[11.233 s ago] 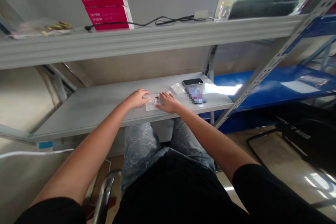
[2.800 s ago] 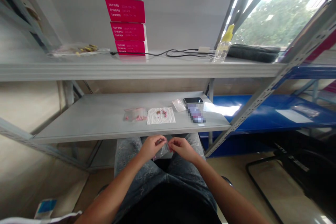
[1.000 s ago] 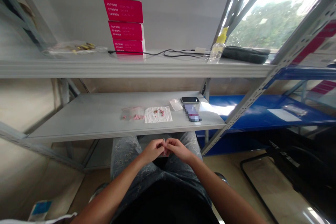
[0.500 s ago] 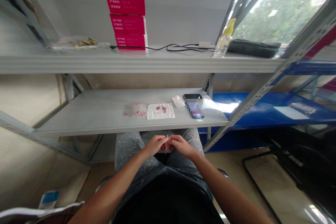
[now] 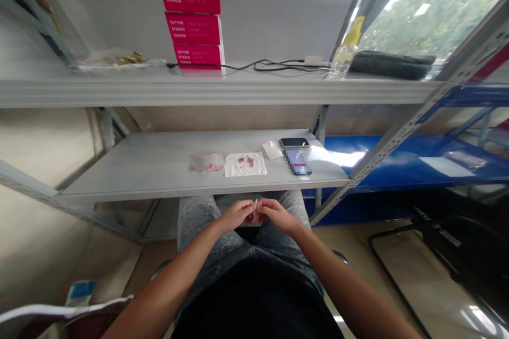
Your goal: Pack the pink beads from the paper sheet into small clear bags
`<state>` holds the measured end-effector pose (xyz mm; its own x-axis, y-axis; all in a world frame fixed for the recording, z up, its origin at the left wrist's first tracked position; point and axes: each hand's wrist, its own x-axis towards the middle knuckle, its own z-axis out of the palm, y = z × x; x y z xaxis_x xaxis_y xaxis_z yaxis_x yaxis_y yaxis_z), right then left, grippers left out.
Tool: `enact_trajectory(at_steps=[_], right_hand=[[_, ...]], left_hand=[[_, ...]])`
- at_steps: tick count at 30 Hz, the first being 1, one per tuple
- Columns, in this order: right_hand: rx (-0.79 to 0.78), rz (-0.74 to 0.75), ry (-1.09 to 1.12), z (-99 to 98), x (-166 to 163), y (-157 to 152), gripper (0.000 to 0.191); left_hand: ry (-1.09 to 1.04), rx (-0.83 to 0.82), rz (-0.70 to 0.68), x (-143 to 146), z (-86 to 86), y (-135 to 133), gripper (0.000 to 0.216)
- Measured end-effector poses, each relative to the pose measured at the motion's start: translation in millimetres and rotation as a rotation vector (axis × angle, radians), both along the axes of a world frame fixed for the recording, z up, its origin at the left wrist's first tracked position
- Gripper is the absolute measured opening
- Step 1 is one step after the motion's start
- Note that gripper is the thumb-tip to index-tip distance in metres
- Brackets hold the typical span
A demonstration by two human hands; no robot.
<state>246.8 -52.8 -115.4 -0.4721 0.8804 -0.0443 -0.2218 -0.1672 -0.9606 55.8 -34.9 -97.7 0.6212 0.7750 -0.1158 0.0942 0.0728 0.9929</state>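
Above my lap, in front of the lower shelf's edge, my left hand (image 5: 239,213) and my right hand (image 5: 274,213) meet fingertip to fingertip. Both are closed in a pinch on a small clear plastic bag (image 5: 256,203), mostly hidden by the fingers; its contents cannot be made out. On the shelf (image 5: 159,169) beyond lies a white tissue (image 5: 244,168) with small reddish and brownish pieces on it. Left of the tissue is a clear bag (image 5: 207,162) holding pink pieces. A small whitish packet (image 5: 272,149) lies behind the tissue, to the right.
Two phones, one dark (image 5: 294,142) and one with a blurred screen (image 5: 297,162), lie right on the lower shelf. The upper shelf holds red boxes (image 5: 194,26), a black cable (image 5: 274,66), a spray bottle (image 5: 345,53) and a dark pouch (image 5: 392,64). A metal post (image 5: 397,127) slants at right.
The view has tilted and shifted slightly. My hands stay together with the bag pinched between them, and the clear strip above the fingertips looks shorter. Things on the shelves stay in place.
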Motion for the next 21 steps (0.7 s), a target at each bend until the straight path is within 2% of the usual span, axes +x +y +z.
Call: enact_trajectory(at_steps=[3, 6, 14, 18, 21], right_hand=[[-0.041, -0.017, 0.037, 2.6, 0, -1, 0.025], [-0.052, 0.001, 0.043, 5.8, -1, -3, 0.025], [-0.085, -0.017, 0.133, 10.1, -2, -4, 0.018], [-0.082, -0.032, 0.111, 10.8, -2, -2, 0.020], [-0.086, -0.082, 0.038, 10.1, -1, 0, 0.019]], left_hand=[[-0.036, -0.042, -0.044, 0, 2.3, -2, 0.019], [-0.074, -0.090, -0.053, 0, 3.7, -2, 0.016], [-0.177, -0.202, 0.027, 4, 8.5, -5, 0.016], [-0.143, -0.172, 0.094, 7, 6.7, -5, 0.017], [-0.055, -0.017, 0.216, 5, 2.7, 0, 0.020]])
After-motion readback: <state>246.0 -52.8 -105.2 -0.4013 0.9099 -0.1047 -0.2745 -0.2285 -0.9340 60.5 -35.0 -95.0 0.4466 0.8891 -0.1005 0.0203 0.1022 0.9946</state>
